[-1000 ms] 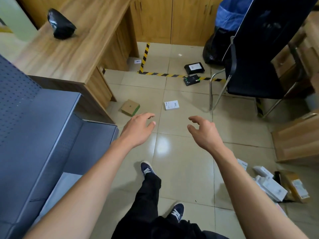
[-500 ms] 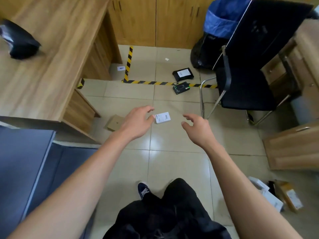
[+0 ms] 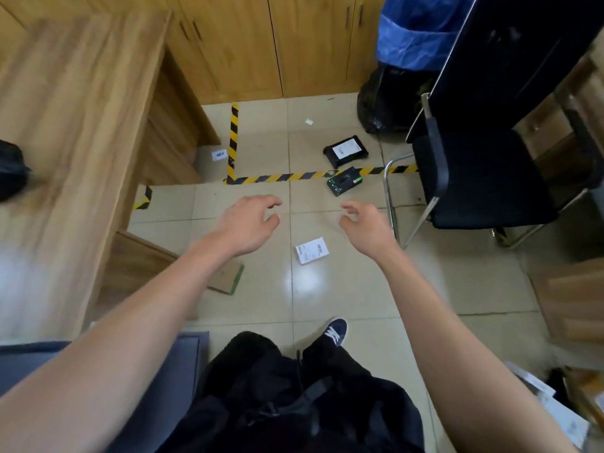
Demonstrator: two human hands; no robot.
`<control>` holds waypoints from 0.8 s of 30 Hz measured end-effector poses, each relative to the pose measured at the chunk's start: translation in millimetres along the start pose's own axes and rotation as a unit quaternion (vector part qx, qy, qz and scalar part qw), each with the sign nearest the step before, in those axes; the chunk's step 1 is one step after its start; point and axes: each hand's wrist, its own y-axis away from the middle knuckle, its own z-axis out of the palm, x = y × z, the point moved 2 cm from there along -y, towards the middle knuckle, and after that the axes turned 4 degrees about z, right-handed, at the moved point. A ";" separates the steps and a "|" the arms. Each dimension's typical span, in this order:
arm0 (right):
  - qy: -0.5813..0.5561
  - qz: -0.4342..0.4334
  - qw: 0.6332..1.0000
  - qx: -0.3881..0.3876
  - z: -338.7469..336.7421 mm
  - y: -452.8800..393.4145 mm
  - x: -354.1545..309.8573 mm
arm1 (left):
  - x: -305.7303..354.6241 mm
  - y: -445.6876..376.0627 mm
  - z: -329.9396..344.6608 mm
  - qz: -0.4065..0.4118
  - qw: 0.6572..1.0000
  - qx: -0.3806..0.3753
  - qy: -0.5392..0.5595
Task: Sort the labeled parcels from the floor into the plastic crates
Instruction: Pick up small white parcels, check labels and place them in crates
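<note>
A small white labeled parcel (image 3: 312, 250) lies on the tiled floor between my two forearms. My left hand (image 3: 248, 223) and my right hand (image 3: 366, 223) hover above the floor beyond it, fingers loosely curled, holding nothing. A flat brown cardboard parcel (image 3: 227, 278) lies under my left forearm, partly hidden. Farther off lie a black parcel with a white label (image 3: 345, 151) and a black-and-green box (image 3: 344, 185) on the striped tape. More white parcels (image 3: 555, 410) sit at the lower right edge. The grey plastic crate (image 3: 29, 361) shows at lower left.
A wooden desk (image 3: 65, 125) stands to the left with a black bag (image 3: 11, 170) on it. A black chair (image 3: 483, 178) with metal legs stands right. Wooden cabinets line the back wall, with a blue-lined bin (image 3: 415, 37) beside them. Yellow-black tape (image 3: 294, 176) crosses the floor.
I have stepped forward: the white parcel now lies nearer, below my hands. Both hands stay empty and have advanced past it. The crate has slipped to the lower left.
</note>
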 end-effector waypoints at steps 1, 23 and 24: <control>-0.013 0.002 1.000 0.000 -1.9 -11.4 -6.6 | -1.3 -13.7 -6.8 0.002 1.000 0.002 -0.003; -0.187 0.248 0.938 0.154 8.2 -163.6 -14.3 | 11.9 -345.1 -33.4 0.224 0.950 -0.209 -0.063; -0.196 0.260 0.931 0.165 3.2 -164.9 -9.5 | 22.9 -355.9 -29.5 0.236 0.943 -0.221 -0.074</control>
